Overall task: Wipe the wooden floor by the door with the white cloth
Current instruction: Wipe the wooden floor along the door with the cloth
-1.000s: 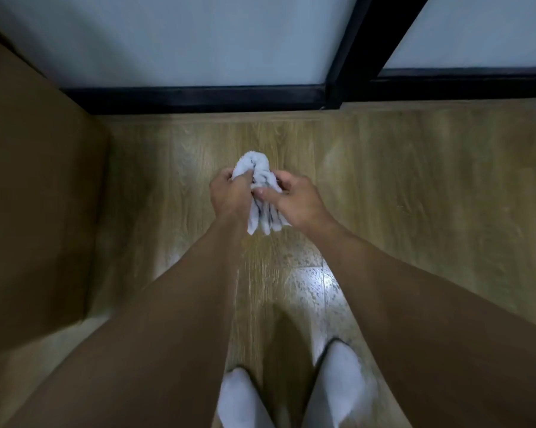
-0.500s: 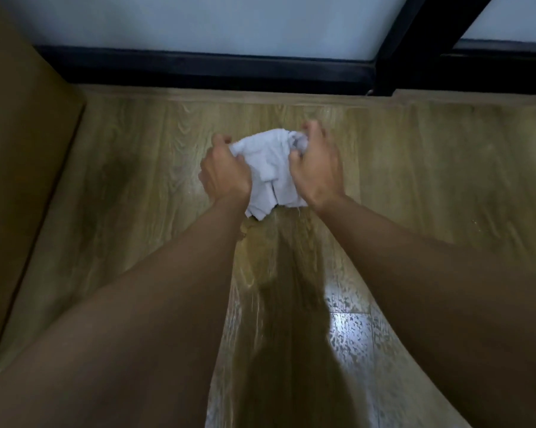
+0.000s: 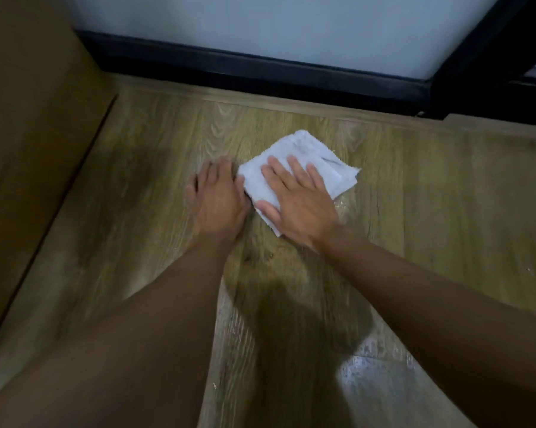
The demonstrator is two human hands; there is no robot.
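Note:
The white cloth (image 3: 310,159) lies folded flat on the wooden floor (image 3: 445,196), a short way in front of the black-framed door (image 3: 260,67). My right hand (image 3: 294,196) presses flat on the cloth with its fingers spread, covering its near half. My left hand (image 3: 217,199) rests palm down on the bare floor just left of the cloth, its thumb side touching the cloth's left edge. Both forearms reach in from the bottom of the view.
A brown wooden panel or cabinet side (image 3: 35,134) rises along the left. The door's frosted pane (image 3: 276,29) and black bottom rail run across the top, with a black post (image 3: 489,47) at the right. A shiny wet-looking patch (image 3: 371,375) lies near me.
The cloth was bunched between both hands above the floor; now it is spread flat on the floor. My right hand moved on top of it and my left hand let go and lies beside it.

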